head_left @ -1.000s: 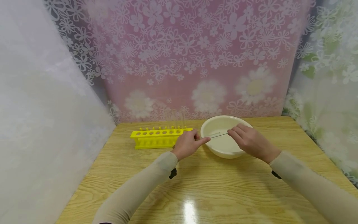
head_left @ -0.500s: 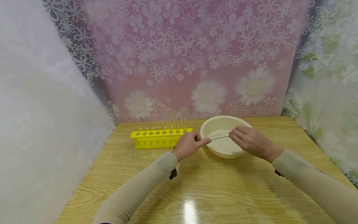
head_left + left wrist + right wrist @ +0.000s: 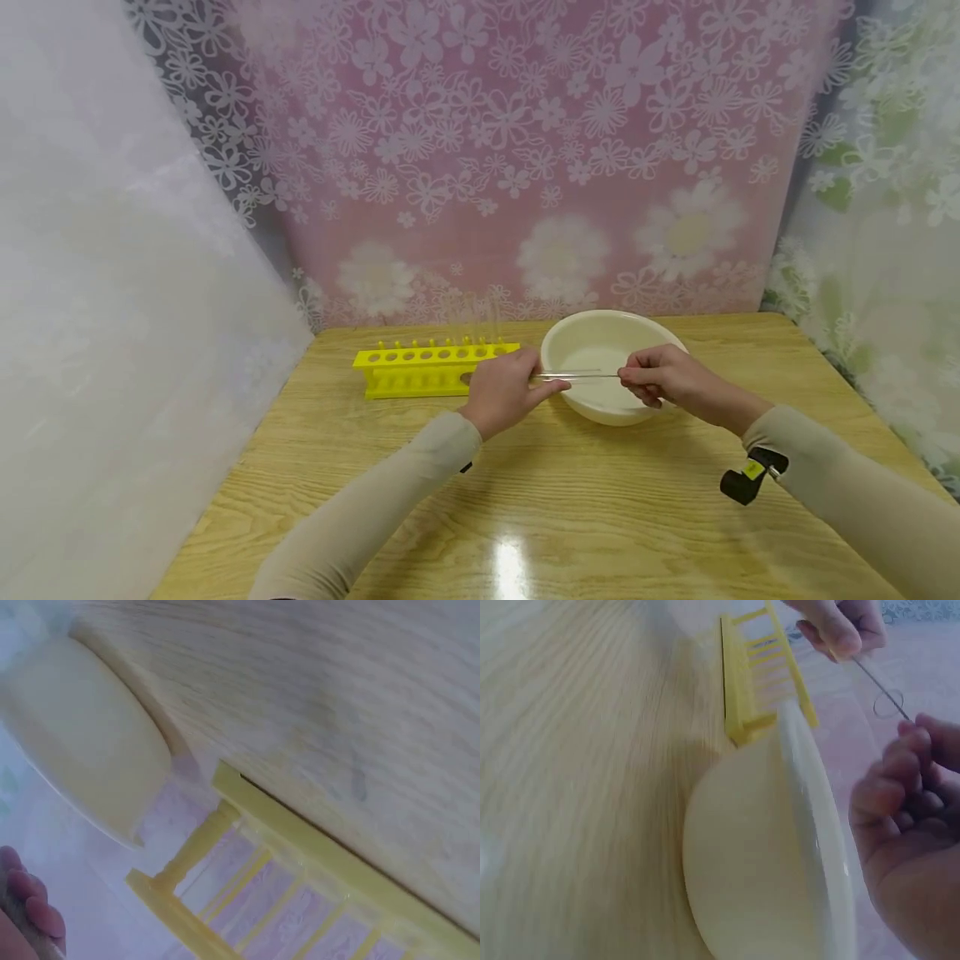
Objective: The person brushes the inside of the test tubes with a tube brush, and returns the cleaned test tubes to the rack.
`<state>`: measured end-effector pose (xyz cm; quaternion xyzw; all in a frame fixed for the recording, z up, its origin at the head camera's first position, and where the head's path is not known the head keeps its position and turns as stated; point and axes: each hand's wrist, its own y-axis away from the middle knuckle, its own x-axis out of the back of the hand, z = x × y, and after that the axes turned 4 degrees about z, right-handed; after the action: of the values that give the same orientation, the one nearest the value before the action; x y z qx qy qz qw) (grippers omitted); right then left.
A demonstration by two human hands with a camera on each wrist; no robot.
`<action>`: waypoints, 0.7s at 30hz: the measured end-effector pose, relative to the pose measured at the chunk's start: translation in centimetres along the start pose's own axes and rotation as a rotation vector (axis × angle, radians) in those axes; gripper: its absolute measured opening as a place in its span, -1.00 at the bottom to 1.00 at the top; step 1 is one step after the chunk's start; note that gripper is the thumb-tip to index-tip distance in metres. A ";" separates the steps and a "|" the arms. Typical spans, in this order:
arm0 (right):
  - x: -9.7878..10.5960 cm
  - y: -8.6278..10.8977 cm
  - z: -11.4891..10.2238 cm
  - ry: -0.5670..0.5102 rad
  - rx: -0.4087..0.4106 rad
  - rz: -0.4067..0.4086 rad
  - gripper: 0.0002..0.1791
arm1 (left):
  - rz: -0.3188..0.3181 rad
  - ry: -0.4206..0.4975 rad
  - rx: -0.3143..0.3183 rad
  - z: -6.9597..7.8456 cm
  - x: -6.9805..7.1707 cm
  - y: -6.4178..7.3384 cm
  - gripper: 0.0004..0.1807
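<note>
My left hand [image 3: 504,387] grips a clear glass test tube [image 3: 581,372] that lies nearly level over the bowl's left rim. In the right wrist view the tube's round mouth [image 3: 876,709] faces my right hand [image 3: 667,379]. Fingertips of that hand pinch a thin metal wire handle [image 3: 874,681], which runs through the mouth into the tube. Its far end is hidden by the left hand. Only a few curled left fingers [image 3: 41,907] show in the left wrist view. Below both hands stands a cream plastic bowl [image 3: 592,342].
Left of the bowl, a yellow test tube rack [image 3: 420,383] stands on the wooden table [image 3: 450,533]. Several clear test tubes [image 3: 471,321] rise at its right end. A pink flowered curtain [image 3: 525,167] hangs behind, with pale curtains at both sides.
My right hand has rolled over, shifted slightly right and down, and still pinches the wire handle. Tube and wire now lie more level. The left hand has stayed nearly in place.
</note>
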<state>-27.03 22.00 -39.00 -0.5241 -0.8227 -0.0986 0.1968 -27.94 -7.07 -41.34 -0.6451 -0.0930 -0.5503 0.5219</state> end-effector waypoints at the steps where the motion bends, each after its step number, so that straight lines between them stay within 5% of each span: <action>1: 0.0 0.0 0.1 0.027 0.024 0.012 -0.62 | -0.003 0.016 0.007 0.0 0.0 0.0 -0.52; 3: -0.2 0.0 0.2 0.162 0.150 0.068 -0.72 | -0.034 0.079 0.057 0.0 0.0 0.0 -0.52; 5: -0.5 0.1 0.3 0.399 0.367 0.164 -0.81 | -0.079 0.158 0.125 -0.1 0.0 -0.1 -0.52; 9: -0.8 -0.1 0.5 0.829 0.844 0.364 -0.71 | -0.163 0.284 0.227 -0.2 0.3 -0.4 -0.48; 12: -0.8 -0.3 0.5 0.983 1.078 0.425 -0.57 | -0.203 0.322 0.249 -0.3 0.4 -0.5 -0.47; 16: -0.8 -0.4 0.4 1.009 1.138 0.408 -0.55 | -0.222 0.338 0.259 -0.4 0.3 -0.5 -0.45; 18: -0.8 -0.2 0.2 0.955 1.068 0.376 -0.54 | -0.206 0.328 0.248 -0.5 0.2 -0.3 -0.45; 21: -0.9 0.1 0.1 0.762 0.845 0.299 -0.78 | -0.161 0.255 0.200 -0.5 0.1 -0.3 -0.45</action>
<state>-26.58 21.36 -39.49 -0.4380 -0.5792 0.0853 0.6822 -28.41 -7.42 -41.17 -0.5054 -0.1314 -0.6557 0.5454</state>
